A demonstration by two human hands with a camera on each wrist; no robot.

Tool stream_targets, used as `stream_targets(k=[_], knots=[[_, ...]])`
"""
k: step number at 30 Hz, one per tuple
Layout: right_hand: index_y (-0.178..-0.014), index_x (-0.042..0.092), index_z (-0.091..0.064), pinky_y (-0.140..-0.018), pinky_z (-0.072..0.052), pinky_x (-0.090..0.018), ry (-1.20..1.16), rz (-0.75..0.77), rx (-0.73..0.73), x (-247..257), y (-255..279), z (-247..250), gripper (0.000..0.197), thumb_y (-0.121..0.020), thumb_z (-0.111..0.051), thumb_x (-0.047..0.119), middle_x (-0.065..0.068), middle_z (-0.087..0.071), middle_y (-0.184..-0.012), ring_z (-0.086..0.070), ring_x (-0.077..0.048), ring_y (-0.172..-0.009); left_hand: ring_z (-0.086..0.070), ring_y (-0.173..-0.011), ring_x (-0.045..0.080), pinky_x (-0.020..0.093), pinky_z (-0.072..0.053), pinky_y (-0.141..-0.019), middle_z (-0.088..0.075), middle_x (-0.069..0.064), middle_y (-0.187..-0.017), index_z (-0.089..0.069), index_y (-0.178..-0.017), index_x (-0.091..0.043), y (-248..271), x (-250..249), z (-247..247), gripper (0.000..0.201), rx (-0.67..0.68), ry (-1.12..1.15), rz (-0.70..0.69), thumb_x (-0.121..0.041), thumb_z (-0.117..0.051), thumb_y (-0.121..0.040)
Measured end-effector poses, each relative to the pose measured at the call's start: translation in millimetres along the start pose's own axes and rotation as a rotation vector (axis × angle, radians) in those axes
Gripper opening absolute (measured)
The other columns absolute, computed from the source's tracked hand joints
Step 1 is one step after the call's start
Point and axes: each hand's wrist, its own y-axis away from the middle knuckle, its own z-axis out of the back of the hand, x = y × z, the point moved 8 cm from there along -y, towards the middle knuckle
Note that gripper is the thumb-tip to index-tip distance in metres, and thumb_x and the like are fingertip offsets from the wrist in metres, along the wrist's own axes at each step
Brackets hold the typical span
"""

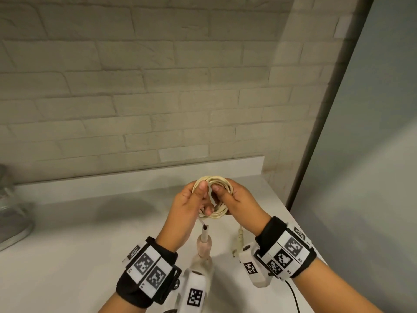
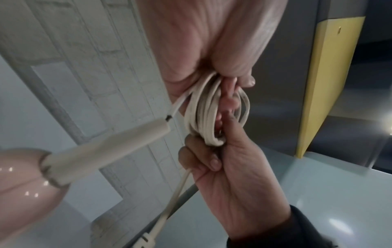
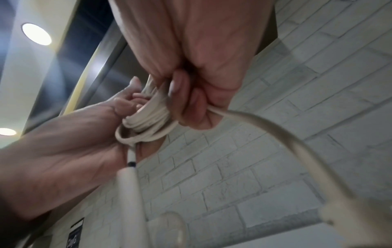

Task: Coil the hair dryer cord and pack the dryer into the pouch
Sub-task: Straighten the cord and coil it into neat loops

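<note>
A cream cord coil (image 1: 217,195) (image 2: 201,115) (image 3: 148,117) is held up above the white counter between both hands. My left hand (image 1: 191,199) (image 2: 201,50) grips the coil's left side, fingers curled through the loops. My right hand (image 1: 232,198) (image 3: 201,75) grips the right side, thumb on top. The pink hair dryer (image 1: 204,243) (image 2: 23,176) hangs below the left hand by its white strain relief (image 2: 110,144). The cord's plug end (image 1: 239,240) (image 3: 347,216) dangles below the right hand. No pouch is in view.
The white counter (image 1: 79,245) runs to a white brick wall (image 1: 135,86) behind. A glass object (image 1: 11,211) stands at the far left edge. A grey panel (image 1: 361,154) bounds the counter on the right.
</note>
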Motion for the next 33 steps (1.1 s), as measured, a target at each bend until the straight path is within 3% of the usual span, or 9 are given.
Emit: stream_targets(k=[2, 5, 7, 10, 15, 19, 22, 26, 33], knots=[[-0.102, 0.019, -0.057, -0.07, -0.051, -0.032, -0.061, -0.029, 0.1, -4.4, -0.2, -4.9, 0.022, -0.082, -0.066, 0.024, -0.004, -0.062, -0.088, -0.06, -0.018, -0.078, -0.045, -0.044, 0.007, 0.025, -0.042, -0.051, -0.053, -0.007, -0.047, -0.059, -0.073, -0.02, -1.7, 2.8, 7.7, 0.033, -0.086, 0.003, 0.005, -0.05, -0.05, -0.084], [-0.116, 0.02, -0.053, -0.08, -0.053, -0.025, 0.085, -0.064, 0.253, -18.9, 7.0, 0.4, 0.052, -0.071, -0.077, 0.014, 0.008, -0.059, -0.107, -0.063, -0.007, -0.087, -0.034, -0.043, 0.008, 0.027, -0.033, -0.048, -0.04, -0.01, -0.047, -0.056, -0.063, -0.027, -5.4, 3.9, 19.8, 0.032, -0.118, 0.032, -0.004, -0.048, -0.051, -0.087], [-0.107, 0.013, -0.061, -0.072, -0.051, -0.019, 0.192, -0.084, 0.239, -30.2, 13.1, 13.4, 0.033, -0.076, -0.07, 0.005, 0.005, -0.06, -0.1, -0.06, 0.001, -0.072, -0.028, -0.042, 0.008, 0.027, -0.029, -0.046, -0.033, -0.011, -0.049, -0.049, -0.059, -0.025, -7.8, 3.7, 26.0, 0.033, -0.107, 0.083, -0.011, -0.041, -0.046, -0.087], [-0.089, 0.013, -0.07, -0.074, -0.048, -0.017, 0.365, -0.118, 0.128, -44.7, 18.5, 35.6, 0.01, -0.082, -0.064, 0.009, 0.006, -0.063, -0.085, -0.061, -0.002, -0.075, -0.027, -0.041, 0.007, 0.022, -0.031, -0.042, -0.032, -0.011, -0.049, -0.045, -0.061, -0.019, -9.0, 2.8, 26.4, 0.03, -0.084, 0.131, 0.001, -0.036, -0.045, -0.086], [-0.096, 0.013, -0.062, -0.078, -0.053, -0.037, 0.78, -0.173, 0.083, -62.0, 11.1, 40.2, 0.013, -0.09, -0.051, 0.019, -0.006, -0.067, -0.09, -0.063, -0.022, -0.08, -0.028, -0.041, 0.006, 0.02, -0.034, -0.041, -0.032, -0.009, -0.05, -0.056, -0.057, -0.028, -8.4, 1.6, 0.0, 0.031, 0.03, 0.116, 0.012, -0.034, -0.046, -0.085], [-0.078, 0.016, -0.047, -0.071, -0.055, -0.046, 0.272, -0.264, -0.152, -57.4, 5.7, 50.1, 0.009, -0.083, -0.044, 0.009, -0.017, -0.058, -0.086, -0.063, -0.035, -0.071, -0.027, -0.041, 0.006, 0.02, -0.034, -0.041, -0.03, -0.008, -0.052, -0.056, -0.063, -0.021, -8.2, 3.0, -5.3, 0.028, 0.04, 0.143, 0.033, -0.035, -0.047, -0.085], [-0.074, 0.011, -0.041, -0.06, -0.058, -0.036, -0.385, -0.244, -0.338, -43.8, 4.0, 59.2, 0.017, -0.091, -0.038, 0.011, -0.015, -0.06, -0.085, -0.068, -0.029, -0.062, -0.028, -0.041, 0.005, 0.019, -0.034, -0.041, -0.033, -0.011, -0.05, -0.06, -0.06, -0.027, -7.8, 2.3, -5.1, 0.03, 0.04, 0.123, 0.037, -0.035, -0.046, -0.085], [-0.084, 0.01, -0.041, -0.06, -0.058, -0.03, -0.592, -0.13, -0.247, -22.1, 3.8, 49.6, 0.018, -0.098, -0.029, 0.009, -0.011, -0.073, -0.086, -0.069, -0.024, -0.065, -0.029, -0.039, 0.005, 0.02, -0.035, -0.041, -0.035, -0.01, -0.046, -0.061, -0.057, -0.03, -9.5, 2.1, -5.1, 0.032, 0.042, 0.118, 0.034, -0.035, -0.044, -0.084], [-0.088, 0.01, -0.045, -0.058, -0.057, -0.029, -0.76, -0.165, -0.227, -26.2, 1.0, 45.1, 0.019, -0.098, -0.03, 0.013, -0.014, -0.073, -0.076, -0.065, -0.02, -0.056, -0.036, -0.037, 0.006, 0.024, -0.039, -0.04, -0.043, -0.009, -0.049, -0.059, -0.064, -0.03, -12.4, 7.0, 6.8, 0.027, -0.039, -0.021, -0.02, -0.044, -0.049, -0.085]])
